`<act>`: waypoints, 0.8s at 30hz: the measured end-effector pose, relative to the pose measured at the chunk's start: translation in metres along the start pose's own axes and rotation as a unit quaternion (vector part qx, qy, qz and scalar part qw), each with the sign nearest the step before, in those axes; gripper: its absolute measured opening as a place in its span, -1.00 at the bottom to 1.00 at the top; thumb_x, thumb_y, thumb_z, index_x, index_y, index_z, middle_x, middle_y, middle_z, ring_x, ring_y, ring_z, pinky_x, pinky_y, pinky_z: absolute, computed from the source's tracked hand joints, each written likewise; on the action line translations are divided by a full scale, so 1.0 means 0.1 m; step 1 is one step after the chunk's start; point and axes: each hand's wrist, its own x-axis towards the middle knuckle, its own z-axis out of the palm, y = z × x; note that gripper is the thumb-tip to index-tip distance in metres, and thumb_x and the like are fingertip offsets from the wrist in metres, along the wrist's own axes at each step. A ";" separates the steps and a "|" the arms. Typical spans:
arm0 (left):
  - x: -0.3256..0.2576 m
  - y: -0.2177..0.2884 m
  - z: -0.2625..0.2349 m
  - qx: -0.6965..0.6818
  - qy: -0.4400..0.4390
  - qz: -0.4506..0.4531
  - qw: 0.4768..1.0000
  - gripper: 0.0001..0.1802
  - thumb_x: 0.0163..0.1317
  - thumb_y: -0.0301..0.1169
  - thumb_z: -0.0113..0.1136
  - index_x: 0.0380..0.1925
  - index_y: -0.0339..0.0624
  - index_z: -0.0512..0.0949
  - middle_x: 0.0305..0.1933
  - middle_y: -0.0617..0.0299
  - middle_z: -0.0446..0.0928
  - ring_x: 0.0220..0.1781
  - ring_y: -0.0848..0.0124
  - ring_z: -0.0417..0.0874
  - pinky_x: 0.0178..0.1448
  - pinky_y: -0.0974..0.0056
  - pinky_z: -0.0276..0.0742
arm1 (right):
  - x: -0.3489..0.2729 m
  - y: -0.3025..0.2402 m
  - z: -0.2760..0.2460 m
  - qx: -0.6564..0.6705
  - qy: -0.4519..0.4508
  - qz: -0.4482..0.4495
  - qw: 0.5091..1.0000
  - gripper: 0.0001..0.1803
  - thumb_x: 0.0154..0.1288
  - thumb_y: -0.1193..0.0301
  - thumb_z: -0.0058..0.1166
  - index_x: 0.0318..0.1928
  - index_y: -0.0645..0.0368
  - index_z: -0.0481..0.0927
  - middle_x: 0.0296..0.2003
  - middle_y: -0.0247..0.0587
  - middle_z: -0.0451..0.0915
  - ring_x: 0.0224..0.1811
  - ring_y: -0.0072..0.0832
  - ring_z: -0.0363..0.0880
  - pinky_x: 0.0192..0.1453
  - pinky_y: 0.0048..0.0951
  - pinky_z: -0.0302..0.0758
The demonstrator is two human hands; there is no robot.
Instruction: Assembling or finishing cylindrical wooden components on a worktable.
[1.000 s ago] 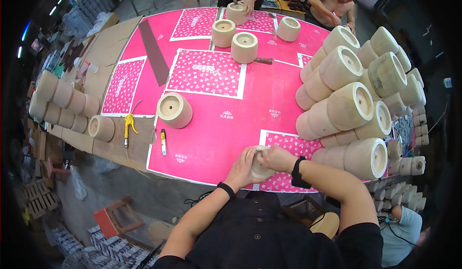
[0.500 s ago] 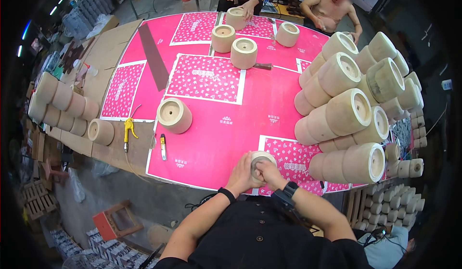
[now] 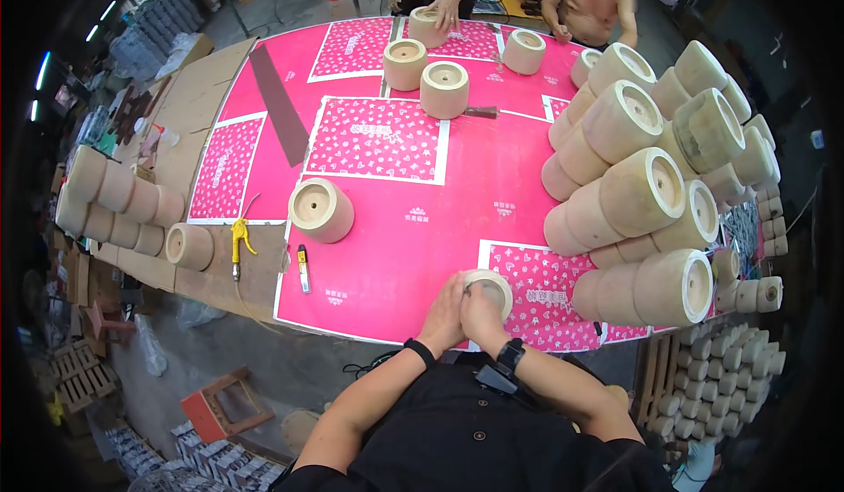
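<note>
Worktop (image 3: 457, 202): a wide surface covered in bright pink printed sheets, running away from the person toward two other people at the far edge.

Stack of drums (image 3: 651, 184): pale round wooden drums lying on their sides in a pile on the right of the worktop, open ends facing right and up; the lowest one lies just right of the hands.

Upright drums: one stands alone left of centre (image 3: 321, 211), well apart from the hands; three more (image 3: 444, 87) stand near the far edge.

Small drum (image 3: 489, 291): the piece in hand, at the near edge of the worktop, straight ahead of the person's chest. It is tipped, so its round open end faces up and a little away; its axis runs from the person outward, not side to side.

Left hand (image 3: 444, 314): pressed against the near-left side of the small drum, fingers curled up its wall. Grip closed on the drum.

Right hand (image 3: 482, 312): just beside the left and touching it, fingers hooked over the drum's near rim. Grip closed on the drum too; the right hand sits nearer the rim, the left nearer the wall.

Yellow air gun (image 3: 237, 239) and utility knife (image 3: 302, 268): lying at the left edge, well apart from both hands, nearer the left.
</note>
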 end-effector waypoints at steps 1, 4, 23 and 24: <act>-0.02 -0.04 0.03 0.004 0.004 -0.005 1.000 0.40 -0.29 -0.01 0.61 0.42 -0.37 -0.11 0.39 -0.33 0.13 0.42 -0.16 0.22 0.41 -0.03 0.29 | -0.01 -0.02 -0.13 -0.001 -0.098 0.014 0.995 -0.74 0.37 0.38 -0.09 -0.10 0.33 0.49 -0.30 0.28 0.60 -0.19 0.17 0.60 -0.12 0.06 0.50; -0.02 0.08 -0.07 0.001 0.007 -0.002 1.000 0.39 -0.27 -0.03 0.61 0.42 -0.36 -0.10 0.39 -0.34 0.13 0.42 -0.17 0.22 0.41 -0.02 0.29 | 0.02 -0.08 -0.75 -0.157 -0.336 -0.107 0.923 -0.75 0.33 0.35 -0.05 -0.08 0.26 0.48 -0.33 0.19 0.62 -0.20 0.08 0.64 -0.14 0.05 0.52; 0.00 0.31 -0.19 0.046 0.040 0.075 0.995 0.25 -0.26 -0.06 0.56 0.42 -0.19 0.05 0.42 -0.19 0.10 0.47 -0.13 0.15 0.39 -0.08 0.27 | 0.00 0.25 -0.53 -0.114 -0.318 -0.093 0.937 -0.80 0.32 0.44 -0.09 -0.21 0.23 0.59 -0.44 -0.13 0.64 -0.42 -0.41 0.66 -0.39 -0.40 0.54; 0.02 0.35 -0.25 0.094 0.045 0.093 0.990 0.26 -0.26 -0.06 0.56 0.43 -0.15 0.04 0.44 -0.20 0.08 0.48 -0.15 0.13 0.39 -0.14 0.23 | 0.06 0.22 -0.46 0.156 -0.289 0.045 0.943 -0.81 0.32 0.48 -0.09 -0.19 0.23 0.59 -0.46 -0.20 0.61 -0.46 -0.53 0.60 -0.41 -0.48 0.49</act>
